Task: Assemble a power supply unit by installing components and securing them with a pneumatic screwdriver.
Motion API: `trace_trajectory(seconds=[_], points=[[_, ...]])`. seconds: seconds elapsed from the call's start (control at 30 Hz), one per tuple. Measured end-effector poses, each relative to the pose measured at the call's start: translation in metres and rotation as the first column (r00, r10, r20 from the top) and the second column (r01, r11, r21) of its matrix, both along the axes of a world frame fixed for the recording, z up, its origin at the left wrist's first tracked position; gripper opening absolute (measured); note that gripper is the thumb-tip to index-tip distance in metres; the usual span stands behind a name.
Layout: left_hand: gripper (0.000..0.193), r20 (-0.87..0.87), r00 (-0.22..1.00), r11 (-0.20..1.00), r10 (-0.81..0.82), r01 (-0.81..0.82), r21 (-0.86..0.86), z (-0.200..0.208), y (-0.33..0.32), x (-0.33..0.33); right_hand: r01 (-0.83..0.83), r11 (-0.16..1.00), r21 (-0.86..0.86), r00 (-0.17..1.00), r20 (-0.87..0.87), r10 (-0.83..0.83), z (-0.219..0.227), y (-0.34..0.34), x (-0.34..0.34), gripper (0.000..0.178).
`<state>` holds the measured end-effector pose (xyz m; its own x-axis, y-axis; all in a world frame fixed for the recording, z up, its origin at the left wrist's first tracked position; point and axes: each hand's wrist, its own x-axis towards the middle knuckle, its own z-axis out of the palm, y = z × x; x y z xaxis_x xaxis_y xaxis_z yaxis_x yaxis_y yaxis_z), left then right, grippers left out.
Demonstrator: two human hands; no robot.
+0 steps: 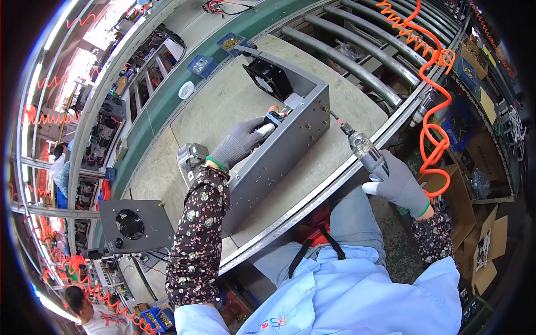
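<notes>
A grey metal chassis (279, 151) stands on its side on the wooden worktop (223, 106), with a black fan (269, 78) mounted at its far end. My left hand (237, 144), in a grey glove, reaches inside the chassis and holds a small white and black part (269, 124) against the wall. My right hand (399, 184), also gloved, grips a pneumatic screwdriver (365, 151). Its bit (336, 118) points at the outer wall of the chassis, a short way off it. An orange coiled air hose (432, 106) runs up from the tool.
Blue bins of screws (202, 64) (231, 42) and a white round dish (186, 89) sit at the far edge. A grey motor-like part (190, 159) lies by my left wrist. Another fan panel (134, 223) lies at left. Roller rails (357, 50) run behind. Cardboard boxes (486, 245) stand at right. Another person (92, 312) works at lower left.
</notes>
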<state>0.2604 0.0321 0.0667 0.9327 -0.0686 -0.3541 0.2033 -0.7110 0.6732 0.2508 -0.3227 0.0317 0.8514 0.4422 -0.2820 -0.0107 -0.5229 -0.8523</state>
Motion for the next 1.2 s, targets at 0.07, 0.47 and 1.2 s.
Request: trace_trajectory(seconds=[0.07, 0.47, 1.2], points=[[0.044, -0.048, 0.999, 0.999, 0.012, -0.009, 0.049, 0.003, -0.003, 0.001, -0.018, 1.0, -0.011, 1.0, 0.01, 0.018, -0.001, 0.0, 0.003, 0.062], [0.046, -0.002, 1.0, 0.999, 0.006, -0.006, 0.05, 0.004, -0.005, 0.0, 0.093, 0.904, 0.417, 0.735, -0.641, 0.22, 0.012, -0.008, 0.028, 0.056], [0.044, -0.001, 1.0, 0.999, 0.02, -0.02, 0.04, 0.003, -0.007, 0.0, -0.12, 0.992, -0.033, 0.981, -0.157, 0.114, -0.037, 0.007, -0.013, 0.057]])
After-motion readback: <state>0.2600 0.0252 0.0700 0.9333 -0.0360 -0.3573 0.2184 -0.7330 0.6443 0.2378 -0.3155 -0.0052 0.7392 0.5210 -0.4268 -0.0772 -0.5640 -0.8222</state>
